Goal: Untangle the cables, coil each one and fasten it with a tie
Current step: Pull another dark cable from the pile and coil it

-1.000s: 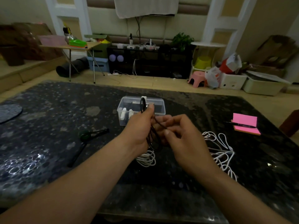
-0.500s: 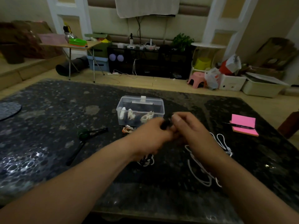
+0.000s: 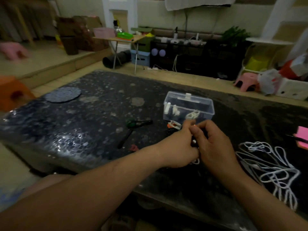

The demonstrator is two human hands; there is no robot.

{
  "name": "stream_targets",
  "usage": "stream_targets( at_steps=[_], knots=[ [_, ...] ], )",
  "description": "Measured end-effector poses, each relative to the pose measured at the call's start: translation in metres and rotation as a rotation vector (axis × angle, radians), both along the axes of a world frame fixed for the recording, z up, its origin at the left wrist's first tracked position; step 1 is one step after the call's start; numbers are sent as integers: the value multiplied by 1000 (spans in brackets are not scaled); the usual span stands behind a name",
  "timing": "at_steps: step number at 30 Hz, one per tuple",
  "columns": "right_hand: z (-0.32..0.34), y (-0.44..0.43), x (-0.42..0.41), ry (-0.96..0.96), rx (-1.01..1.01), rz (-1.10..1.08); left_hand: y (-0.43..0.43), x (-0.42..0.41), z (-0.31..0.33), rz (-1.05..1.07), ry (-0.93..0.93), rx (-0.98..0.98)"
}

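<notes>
Counter: dark speckled stone counter (image 3: 83, 130) carrying every item below.
Mat: round grey woven mat (image 3: 63, 96) at the far left edge.
Tool: black-handled tool with a green head (image 3: 131, 129), lying flat left of the hands.
Box: clear rectangular plastic box (image 3: 188, 109), lid closed, small white pieces inside; just beyond the hands.
Left hand (image 3: 178, 147): fingers curled, pressed against the right hand, pinching a small dark bundle (image 3: 194, 141); whether this is the black cable cannot be told.
Right hand (image 3: 215, 147): fingers bent, thumb and forefinger closed on the same bundle.
Cable: loose white cable (image 3: 273, 165), tangled loops on the counter right of the hands, untied.
Notes: pink sticky-note pad (image 3: 302, 137) at the right edge.
</notes>
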State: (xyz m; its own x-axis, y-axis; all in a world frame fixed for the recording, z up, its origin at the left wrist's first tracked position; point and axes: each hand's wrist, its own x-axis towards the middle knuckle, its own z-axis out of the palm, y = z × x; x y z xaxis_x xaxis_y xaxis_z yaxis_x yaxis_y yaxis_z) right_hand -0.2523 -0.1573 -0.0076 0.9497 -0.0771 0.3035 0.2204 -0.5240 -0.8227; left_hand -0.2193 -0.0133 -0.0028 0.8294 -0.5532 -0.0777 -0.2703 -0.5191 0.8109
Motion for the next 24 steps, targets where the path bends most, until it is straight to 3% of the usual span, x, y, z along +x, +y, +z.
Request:
stream_targets(
  at_steps=[7,10,15,17,21,24],
  knots=[
    [12,28,33,-80,-13,-115,53,19,15,19,-177,155],
    [22,43,58,-3,-57,-107,76,32,22,85,-267,207],
    [32,76,74,163,131,-17,113,53,34,309,-251,157],
    [27,80,65,183,-20,39,130,59,40,440,-250,37],
    [1,78,40,275,-602,310,160,70,48,649,-197,-224],
    [-14,85,32,300,-675,343,178,76,49,693,-90,-400]
  ],
)
